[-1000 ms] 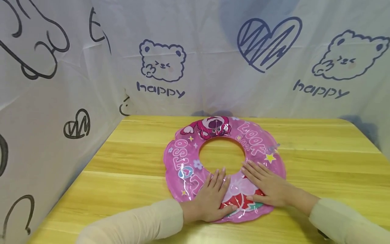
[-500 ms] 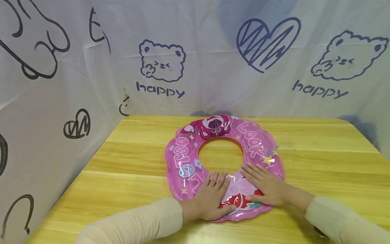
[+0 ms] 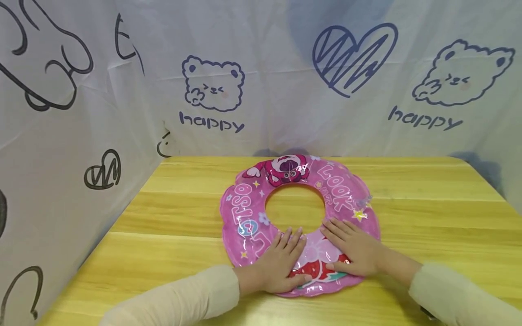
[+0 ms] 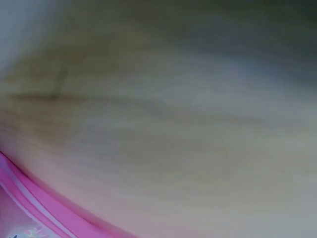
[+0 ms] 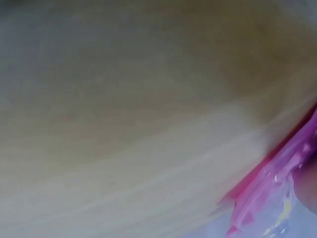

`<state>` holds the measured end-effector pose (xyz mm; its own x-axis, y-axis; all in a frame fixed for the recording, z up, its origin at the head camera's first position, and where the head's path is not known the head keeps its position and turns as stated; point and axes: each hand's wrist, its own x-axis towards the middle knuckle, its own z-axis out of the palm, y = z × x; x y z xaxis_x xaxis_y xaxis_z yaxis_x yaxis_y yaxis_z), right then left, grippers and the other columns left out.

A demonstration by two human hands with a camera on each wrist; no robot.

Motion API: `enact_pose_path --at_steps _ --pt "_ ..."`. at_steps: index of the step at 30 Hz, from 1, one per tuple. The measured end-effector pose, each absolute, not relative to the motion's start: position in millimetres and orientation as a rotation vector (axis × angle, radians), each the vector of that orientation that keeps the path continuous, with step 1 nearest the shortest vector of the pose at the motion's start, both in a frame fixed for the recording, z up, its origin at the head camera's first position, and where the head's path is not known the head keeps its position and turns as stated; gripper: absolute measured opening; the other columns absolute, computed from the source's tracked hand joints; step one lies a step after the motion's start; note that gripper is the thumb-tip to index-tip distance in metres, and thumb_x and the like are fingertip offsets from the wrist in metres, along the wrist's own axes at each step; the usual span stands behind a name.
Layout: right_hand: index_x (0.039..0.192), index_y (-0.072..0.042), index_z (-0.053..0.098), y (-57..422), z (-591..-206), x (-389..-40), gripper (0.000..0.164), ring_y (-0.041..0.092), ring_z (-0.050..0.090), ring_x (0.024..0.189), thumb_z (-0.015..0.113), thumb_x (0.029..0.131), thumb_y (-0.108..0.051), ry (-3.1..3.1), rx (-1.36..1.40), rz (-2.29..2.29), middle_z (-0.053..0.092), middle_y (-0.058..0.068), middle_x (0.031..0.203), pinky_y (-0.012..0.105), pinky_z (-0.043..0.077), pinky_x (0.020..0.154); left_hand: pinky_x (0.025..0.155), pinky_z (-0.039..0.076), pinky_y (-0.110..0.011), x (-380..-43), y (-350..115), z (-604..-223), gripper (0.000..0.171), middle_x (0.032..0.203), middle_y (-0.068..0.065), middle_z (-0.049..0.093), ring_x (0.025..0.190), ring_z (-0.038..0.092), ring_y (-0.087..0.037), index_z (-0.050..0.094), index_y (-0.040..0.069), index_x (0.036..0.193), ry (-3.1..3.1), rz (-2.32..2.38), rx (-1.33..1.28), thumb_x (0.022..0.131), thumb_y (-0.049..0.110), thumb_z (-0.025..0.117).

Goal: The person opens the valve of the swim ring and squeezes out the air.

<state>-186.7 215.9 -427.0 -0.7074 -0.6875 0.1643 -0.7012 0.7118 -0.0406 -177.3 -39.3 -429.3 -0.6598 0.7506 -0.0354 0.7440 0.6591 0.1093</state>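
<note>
A pink inflatable swim ring lies flat on the wooden table, printed with a bear face, flowers, stars, strawberries and white lettering. My left hand rests on its near left part, fingers straight and pointing toward the hole. On the near right part lies my right hand, also with straight fingers, their tips at the hole's edge. Wrinkles run along the ring's outer edge. The left wrist view is mostly blurred skin, with a strip of the pink ring low at left. In the right wrist view, shiny ring plastic shows at lower right.
The yellow wood-grain table reaches back to a white cloth printed with bears, hearts and "happy". More of this cloth hangs along the left and right sides. A small clear valve sticks out at the ring's right side.
The ring's right edge has shifted slightly left and looks more wrinkled than a second ago. Both hands stay flat on it, nearly in place. The head view has moved a little.
</note>
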Motion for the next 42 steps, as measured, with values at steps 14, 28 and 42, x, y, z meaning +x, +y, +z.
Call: enact_pose_path --at_steps 14,28,42 --pt "0.143 -0.002 0.032 210.3 -435.6 -173.1 0.076 0.036 0.025 0.138 0.048 0.09 -0.054 -2.697 1.146 0.121 0.031 0.016 0.15 0.02 -0.016 0.114 0.11 0.002 -0.065 -185.6 -63.5 -427.4 0.086 0.156 -0.018 0.005 0.142 0.004 -0.041 0.015 0.007 0.149 2.949 -0.015 1.213 0.088 0.065 0.036" --pt "0.144 -0.005 0.032 208.2 -432.4 -173.4 0.073 0.04 0.022 0.139 0.045 0.091 -0.054 -2.846 1.128 0.217 0.028 0.016 0.151 0.015 -0.021 0.109 0.109 0.0 -0.066 -189.2 -63.2 -430.8 0.081 0.156 -0.016 0.006 0.142 0.005 -0.042 0.017 0.011 0.149 2.835 0.126 1.137 0.09 0.063 0.034" --pt "0.147 -0.006 0.025 208.0 -424.7 -172.4 0.077 0.039 0.014 0.142 0.043 0.091 -0.056 -2.971 1.126 0.328 0.019 0.015 0.155 0.012 -0.023 0.106 0.116 0.01 -0.052 -212.3 -86.4 -427.4 0.079 0.156 -0.017 0.008 0.144 0.011 -0.035 0.018 0.007 0.149 2.907 0.044 1.386 0.091 0.057 0.036"
